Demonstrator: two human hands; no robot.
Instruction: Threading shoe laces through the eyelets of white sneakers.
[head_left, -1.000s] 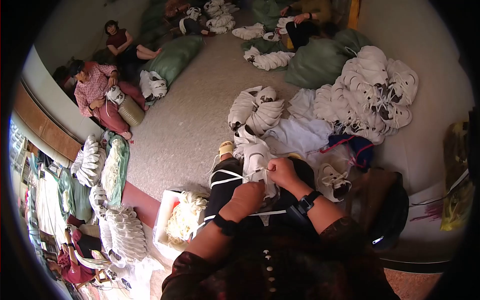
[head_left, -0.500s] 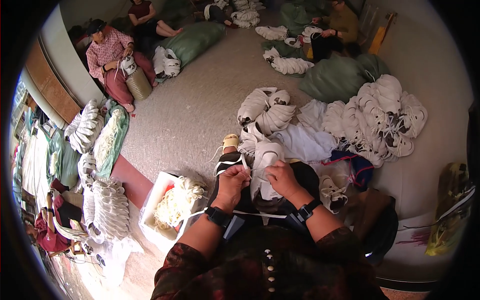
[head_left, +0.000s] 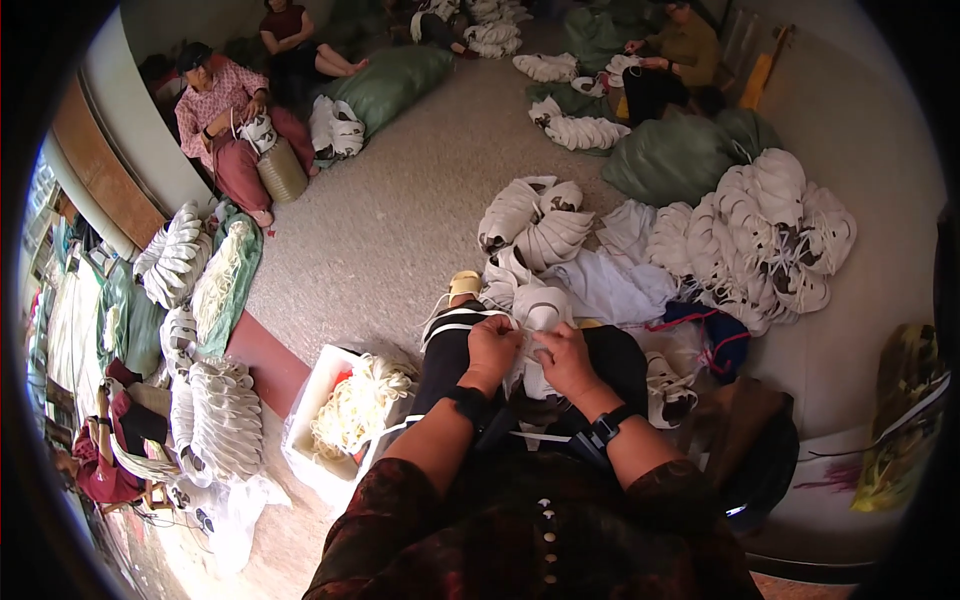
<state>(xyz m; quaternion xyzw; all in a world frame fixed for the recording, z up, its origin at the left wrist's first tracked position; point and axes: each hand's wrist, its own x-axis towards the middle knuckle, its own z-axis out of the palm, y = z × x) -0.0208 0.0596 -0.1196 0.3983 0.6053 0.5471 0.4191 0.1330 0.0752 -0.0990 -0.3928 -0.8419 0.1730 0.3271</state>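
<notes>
A white shoe upper (head_left: 543, 306) stands between my knees, its rounded toe pointing away from me. At its left side my left hand (head_left: 492, 352) is closed in a pinch on a white shoelace, part of which shows by the fingertips. My right hand (head_left: 564, 360) is closed against the shoe's right side, thumb and forefinger pressed together. Whatever lies in that pinch is too small to make out. The fingers of both hands nearly meet over the shoe's opening, which they partly cover. White laces hang over my dark left trouser leg (head_left: 447, 352).
A white box (head_left: 301, 425) of loose cream laces stands at my left. Ahead lie stacked white shoe uppers (head_left: 550, 240) and a white cloth (head_left: 625, 285); a larger shoe pile (head_left: 770, 235) lies to the right. Several people sit working farther off, near green sacks (head_left: 400, 85).
My left hand has moved right, toward the shoe and my right hand. The lace that stood up from its fingers is now down by the shoe. My right hand has shifted slightly lower.
</notes>
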